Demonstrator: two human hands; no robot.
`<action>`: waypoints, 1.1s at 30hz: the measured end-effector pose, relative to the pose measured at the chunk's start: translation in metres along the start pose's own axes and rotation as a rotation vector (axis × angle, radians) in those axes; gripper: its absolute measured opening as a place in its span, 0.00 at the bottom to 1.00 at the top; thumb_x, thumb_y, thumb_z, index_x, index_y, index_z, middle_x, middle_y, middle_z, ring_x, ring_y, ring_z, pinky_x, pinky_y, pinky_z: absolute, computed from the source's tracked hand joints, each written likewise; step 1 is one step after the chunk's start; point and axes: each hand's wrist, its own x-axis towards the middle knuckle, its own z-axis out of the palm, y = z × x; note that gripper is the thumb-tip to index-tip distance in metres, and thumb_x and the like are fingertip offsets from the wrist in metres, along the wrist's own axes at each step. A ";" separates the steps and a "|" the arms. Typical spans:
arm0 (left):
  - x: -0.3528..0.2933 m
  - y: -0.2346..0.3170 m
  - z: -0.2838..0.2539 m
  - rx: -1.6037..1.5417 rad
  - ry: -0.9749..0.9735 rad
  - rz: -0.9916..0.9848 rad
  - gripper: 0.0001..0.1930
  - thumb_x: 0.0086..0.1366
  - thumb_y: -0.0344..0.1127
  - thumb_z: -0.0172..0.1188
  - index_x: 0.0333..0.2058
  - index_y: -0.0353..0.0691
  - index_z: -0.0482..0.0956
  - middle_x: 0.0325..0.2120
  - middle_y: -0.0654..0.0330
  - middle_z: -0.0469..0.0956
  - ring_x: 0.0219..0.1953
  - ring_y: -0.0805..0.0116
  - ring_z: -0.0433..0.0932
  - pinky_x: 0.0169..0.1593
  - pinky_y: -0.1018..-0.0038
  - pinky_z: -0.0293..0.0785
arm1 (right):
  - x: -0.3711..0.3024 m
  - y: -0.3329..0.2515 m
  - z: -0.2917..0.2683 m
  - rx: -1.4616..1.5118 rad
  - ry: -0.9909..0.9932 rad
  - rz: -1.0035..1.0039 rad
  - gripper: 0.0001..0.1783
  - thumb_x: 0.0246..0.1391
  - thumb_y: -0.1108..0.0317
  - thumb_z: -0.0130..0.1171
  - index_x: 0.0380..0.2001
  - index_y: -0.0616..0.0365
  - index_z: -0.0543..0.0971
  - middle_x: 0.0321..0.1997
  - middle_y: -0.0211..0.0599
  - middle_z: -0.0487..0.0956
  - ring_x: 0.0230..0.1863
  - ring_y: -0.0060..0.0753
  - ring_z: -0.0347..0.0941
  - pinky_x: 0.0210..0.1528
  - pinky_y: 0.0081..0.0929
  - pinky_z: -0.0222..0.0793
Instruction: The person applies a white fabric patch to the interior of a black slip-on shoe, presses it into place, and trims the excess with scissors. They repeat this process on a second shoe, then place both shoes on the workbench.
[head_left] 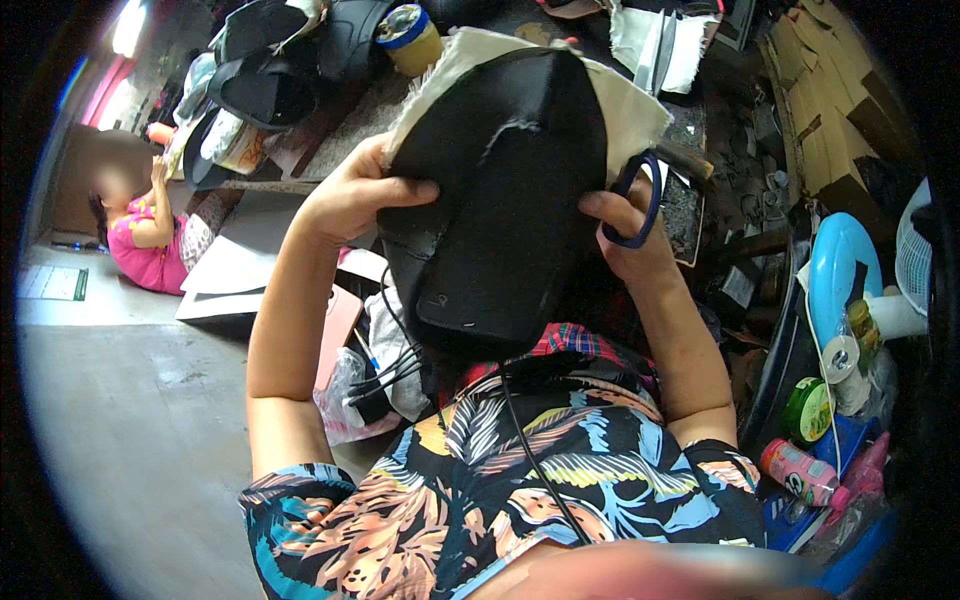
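- Step in hand, my read: you're holding up the black piece point(545, 120) to look it over or line it up, not cutting.
- It's in front of you, above your lap, with pale cloth point(640, 112) sticking out behind its far edge. Can't tell if the two are joined.
- Left hand point(360, 195): pinched closed on the left edge, thumb on top, fingers mostly hidden.
- Right hand point(630, 235): pinched at the right edge, thumb on the near face. A dark blue loop point(652, 218), probably a scissors handle, hangs on that hand; blades not clear to me.
- Black block point(485, 290) with a cable covers the piece's near part. Can't tell whether it touches.
- Next move, I'd say, calls for even grip both sides, cloth flat behind, and the loop clear of the cloth before any turn.
- Far side: cluttered bench point(370, 110), black parts at left, blue-rimmed tub point(412, 45) near the middle.
- Left: grey floor point(150, 420), white sheets point(235, 245), a seated person in pink point(150, 240).
- Right: cardboard point(835, 90) far, blue disc point(843, 265) nearer, pink bottle point(800, 472) nearest.
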 end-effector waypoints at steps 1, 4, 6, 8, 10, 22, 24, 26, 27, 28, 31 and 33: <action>0.002 0.001 0.000 -0.068 -0.107 0.032 0.22 0.56 0.26 0.69 0.50 0.32 0.79 0.43 0.61 0.82 0.44 0.74 0.79 0.51 0.75 0.76 | -0.001 -0.005 0.003 0.094 0.050 0.033 0.41 0.43 0.61 0.76 0.60 0.60 0.71 0.55 0.40 0.78 0.59 0.35 0.73 0.64 0.36 0.66; 0.005 0.006 0.002 0.081 -0.158 0.045 0.25 0.55 0.31 0.73 0.51 0.30 0.78 0.44 0.60 0.82 0.46 0.73 0.79 0.51 0.74 0.76 | 0.001 -0.015 0.018 0.130 0.165 0.030 0.35 0.43 0.70 0.75 0.56 0.61 0.74 0.55 0.40 0.78 0.58 0.36 0.73 0.63 0.33 0.66; 0.009 0.015 0.006 0.206 0.018 0.009 0.26 0.56 0.35 0.74 0.52 0.31 0.78 0.44 0.59 0.82 0.47 0.71 0.79 0.52 0.74 0.75 | 0.003 -0.022 0.021 -0.377 0.191 -0.137 0.28 0.47 0.69 0.72 0.51 0.62 0.74 0.54 0.41 0.78 0.57 0.36 0.73 0.61 0.32 0.67; 0.012 0.023 0.012 0.370 0.090 0.034 0.26 0.60 0.40 0.73 0.53 0.34 0.77 0.44 0.59 0.82 0.47 0.70 0.79 0.53 0.72 0.75 | 0.006 -0.024 0.019 -0.146 0.269 -0.057 0.28 0.47 0.67 0.72 0.51 0.62 0.74 0.53 0.41 0.78 0.55 0.36 0.74 0.61 0.32 0.67; 0.016 0.028 0.020 0.501 0.159 0.053 0.24 0.63 0.40 0.71 0.54 0.36 0.77 0.44 0.60 0.83 0.47 0.69 0.79 0.54 0.72 0.74 | 0.010 -0.023 0.014 -0.138 0.395 -0.053 0.29 0.46 0.64 0.73 0.50 0.64 0.74 0.49 0.41 0.77 0.50 0.35 0.74 0.58 0.31 0.67; 0.015 0.040 0.006 0.400 0.251 0.237 0.11 0.63 0.29 0.69 0.45 0.38 0.84 0.37 0.65 0.85 0.38 0.73 0.81 0.48 0.72 0.76 | 0.035 -0.026 0.001 -0.293 0.403 -0.317 0.17 0.54 0.69 0.71 0.39 0.59 0.71 0.29 0.30 0.78 0.31 0.23 0.78 0.37 0.24 0.76; 0.010 0.040 -0.003 0.236 0.299 0.251 0.12 0.61 0.27 0.69 0.44 0.38 0.84 0.37 0.64 0.85 0.38 0.71 0.82 0.47 0.70 0.78 | 0.031 -0.027 -0.003 -0.284 0.343 -0.367 0.17 0.54 0.73 0.70 0.41 0.59 0.71 0.27 0.31 0.79 0.30 0.23 0.79 0.34 0.22 0.76; 0.003 0.043 -0.015 0.053 0.281 0.271 0.14 0.58 0.23 0.70 0.43 0.38 0.85 0.37 0.61 0.85 0.39 0.69 0.84 0.43 0.67 0.80 | 0.015 -0.028 -0.008 -0.401 0.209 -0.116 0.16 0.56 0.72 0.67 0.41 0.60 0.69 0.26 0.29 0.76 0.29 0.24 0.78 0.37 0.23 0.75; 0.001 0.044 -0.021 0.011 0.294 0.304 0.12 0.58 0.22 0.70 0.42 0.38 0.86 0.38 0.59 0.86 0.39 0.66 0.84 0.43 0.67 0.81 | 0.004 -0.029 -0.011 -0.443 0.128 -0.019 0.16 0.57 0.72 0.66 0.41 0.60 0.69 0.25 0.28 0.74 0.29 0.25 0.77 0.39 0.24 0.74; -0.002 0.045 -0.028 -0.042 0.354 0.272 0.11 0.58 0.22 0.69 0.41 0.38 0.86 0.37 0.58 0.86 0.39 0.65 0.85 0.43 0.66 0.81 | -0.004 -0.025 -0.009 -0.193 0.036 0.139 0.20 0.58 0.61 0.68 0.43 0.60 0.69 0.26 0.30 0.75 0.29 0.24 0.76 0.36 0.22 0.73; -0.011 0.041 -0.040 -0.048 0.483 0.390 0.10 0.57 0.21 0.68 0.39 0.38 0.87 0.36 0.56 0.86 0.38 0.61 0.85 0.45 0.64 0.82 | -0.032 -0.023 -0.009 -0.061 -0.200 0.221 0.42 0.51 0.29 0.62 0.47 0.60 0.70 0.31 0.35 0.78 0.29 0.22 0.74 0.32 0.19 0.69; -0.016 0.037 -0.044 -0.052 0.501 0.461 0.10 0.57 0.21 0.68 0.38 0.37 0.88 0.36 0.54 0.86 0.38 0.60 0.86 0.47 0.63 0.82 | -0.039 -0.022 -0.008 -0.268 -0.247 0.282 0.37 0.55 0.35 0.62 0.48 0.59 0.70 0.32 0.35 0.78 0.31 0.22 0.74 0.35 0.19 0.68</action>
